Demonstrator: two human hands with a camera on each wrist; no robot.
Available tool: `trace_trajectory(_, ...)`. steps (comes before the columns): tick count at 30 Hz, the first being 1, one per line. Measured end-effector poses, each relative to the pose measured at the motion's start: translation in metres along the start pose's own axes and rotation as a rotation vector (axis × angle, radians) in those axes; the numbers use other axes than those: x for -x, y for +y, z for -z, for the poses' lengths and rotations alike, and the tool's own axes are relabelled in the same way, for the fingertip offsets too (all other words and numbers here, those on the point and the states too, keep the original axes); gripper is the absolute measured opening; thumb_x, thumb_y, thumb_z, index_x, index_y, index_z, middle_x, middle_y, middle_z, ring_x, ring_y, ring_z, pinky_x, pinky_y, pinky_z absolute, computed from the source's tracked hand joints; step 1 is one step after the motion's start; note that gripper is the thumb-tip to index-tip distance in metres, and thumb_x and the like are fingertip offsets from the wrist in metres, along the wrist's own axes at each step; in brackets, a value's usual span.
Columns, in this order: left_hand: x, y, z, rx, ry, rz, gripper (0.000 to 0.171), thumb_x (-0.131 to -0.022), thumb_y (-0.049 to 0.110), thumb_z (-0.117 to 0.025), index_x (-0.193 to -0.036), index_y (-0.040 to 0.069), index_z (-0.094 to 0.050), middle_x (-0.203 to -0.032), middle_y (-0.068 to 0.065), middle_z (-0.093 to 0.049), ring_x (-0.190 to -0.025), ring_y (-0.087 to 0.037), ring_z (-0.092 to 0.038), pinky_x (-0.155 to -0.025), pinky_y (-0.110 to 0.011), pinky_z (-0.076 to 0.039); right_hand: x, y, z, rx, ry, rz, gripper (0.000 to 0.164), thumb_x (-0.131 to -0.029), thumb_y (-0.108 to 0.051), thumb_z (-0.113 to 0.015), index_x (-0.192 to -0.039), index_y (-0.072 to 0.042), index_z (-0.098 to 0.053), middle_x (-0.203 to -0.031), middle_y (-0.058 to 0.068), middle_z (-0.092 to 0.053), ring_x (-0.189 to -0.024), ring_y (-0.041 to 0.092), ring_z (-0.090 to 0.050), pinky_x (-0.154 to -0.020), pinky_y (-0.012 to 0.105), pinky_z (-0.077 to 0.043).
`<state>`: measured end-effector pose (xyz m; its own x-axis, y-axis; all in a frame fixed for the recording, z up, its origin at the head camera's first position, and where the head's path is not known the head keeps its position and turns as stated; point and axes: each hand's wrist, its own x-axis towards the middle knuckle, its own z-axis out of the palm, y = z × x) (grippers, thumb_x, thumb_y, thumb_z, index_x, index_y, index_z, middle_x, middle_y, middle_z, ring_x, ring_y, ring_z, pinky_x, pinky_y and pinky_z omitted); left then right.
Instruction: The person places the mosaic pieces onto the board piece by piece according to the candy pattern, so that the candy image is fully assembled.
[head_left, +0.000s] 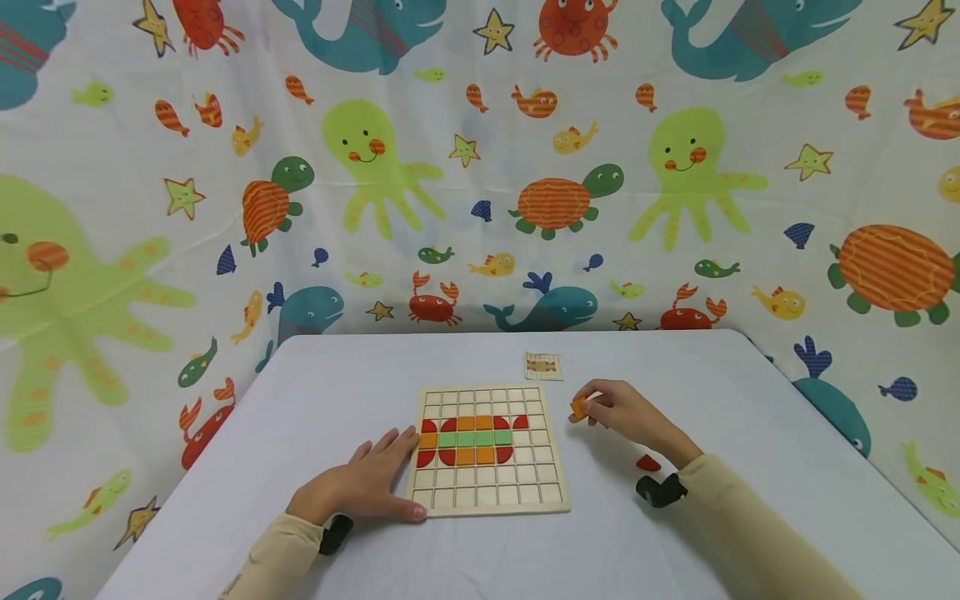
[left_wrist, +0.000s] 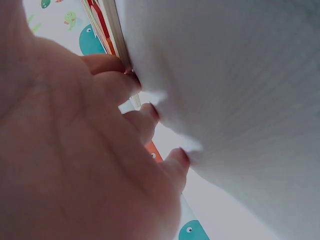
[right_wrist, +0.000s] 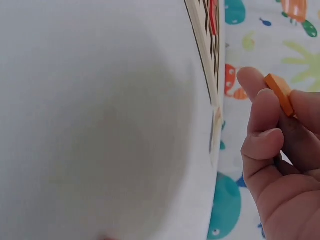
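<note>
A wooden grid board (head_left: 491, 498) lies on the table, with orange and green square tiles and red rounded tiles in its middle rows. My left hand (head_left: 367, 479) rests at the board's left edge, fingers spread and thumb at the near left corner. To the right of the board, my right hand (head_left: 618, 410) pinches an orange tile (right_wrist: 280, 94) between thumb and fingers, raised above the table. One red tile (head_left: 648, 463) lies loose on the table below the right wrist.
Beyond the board's far edge lies a small pattern card (head_left: 543, 366) showing a similar coloured grid. A white table (head_left: 300, 392) bears everything. Behind it hangs a curtain (head_left: 480, 250) printed with sea animals. Each wrist wears a dark device.
</note>
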<state>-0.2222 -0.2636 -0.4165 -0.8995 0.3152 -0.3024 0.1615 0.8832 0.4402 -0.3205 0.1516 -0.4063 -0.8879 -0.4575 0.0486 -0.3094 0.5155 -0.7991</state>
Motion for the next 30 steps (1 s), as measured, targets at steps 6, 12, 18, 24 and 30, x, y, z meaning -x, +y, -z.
trace_trajectory(6, 0.0, -0.002, -0.001, -0.008, 0.004, -0.007, 0.122, -0.078, 0.06, -0.09, -0.168, 0.005, -0.03, -0.175, -0.017, -0.025, -0.161, -0.043, -0.015, -0.126, -0.068, -0.01, -0.008, -0.003, -0.014, -0.076, 0.013, -0.047, 0.018, -0.106, -0.008, -0.067, -0.116, 0.005, -0.075, -0.097, 0.008, -0.076, -0.083, 0.025, -0.067, -0.075, 0.031, -0.058)
trace_trajectory(12, 0.0, -0.002, -0.001, -0.006, 0.003, -0.001, 0.122, -0.077, 0.06, -0.09, -0.168, 0.005, -0.03, -0.175, -0.017, -0.026, -0.161, -0.043, -0.015, -0.126, -0.069, -0.01, -0.013, -0.009, -0.025, -0.148, 0.009, -0.08, 0.026, -0.106, -0.013, -0.07, -0.122, 0.006, -0.076, -0.1, 0.008, -0.078, -0.085, 0.023, -0.073, -0.094, 0.04, -0.058)
trace_trajectory(18, -0.001, 0.0, 0.0, -0.009, 0.003, 0.003, 0.122, -0.078, 0.06, -0.09, -0.169, 0.006, -0.03, -0.175, -0.017, -0.025, -0.161, -0.043, -0.015, -0.126, -0.068, -0.01, -0.019, -0.012, -0.035, -0.275, -0.019, -0.095, 0.028, -0.106, -0.01, -0.069, -0.126, 0.009, -0.073, -0.107, 0.014, -0.075, -0.082, 0.023, -0.076, -0.088, 0.031, -0.062)
trace_trajectory(24, -0.001, 0.0, 0.0, -0.012, 0.001, 0.011, 0.122, -0.077, 0.06, -0.09, -0.169, 0.006, -0.03, -0.175, -0.017, -0.025, -0.161, -0.044, -0.015, -0.126, -0.068, -0.01, -0.024, -0.017, -0.048, -0.395, -0.021, -0.12, 0.022, -0.103, -0.004, -0.07, -0.119, 0.011, -0.071, -0.108, 0.018, -0.07, -0.079, 0.022, -0.073, -0.078, 0.029, -0.064)
trace_trajectory(30, -0.002, 0.0, -0.001, -0.017, 0.002, 0.015, 0.122, -0.077, 0.06, -0.09, -0.169, 0.006, -0.03, -0.175, -0.017, -0.026, -0.161, -0.043, -0.015, -0.126, -0.068, -0.01, -0.027, -0.02, -0.059, -0.415, -0.027, -0.133, 0.016, -0.101, -0.003, -0.073, -0.111, 0.008, -0.07, -0.098, 0.015, -0.071, -0.077, 0.023, -0.074, -0.076, 0.029, -0.064)
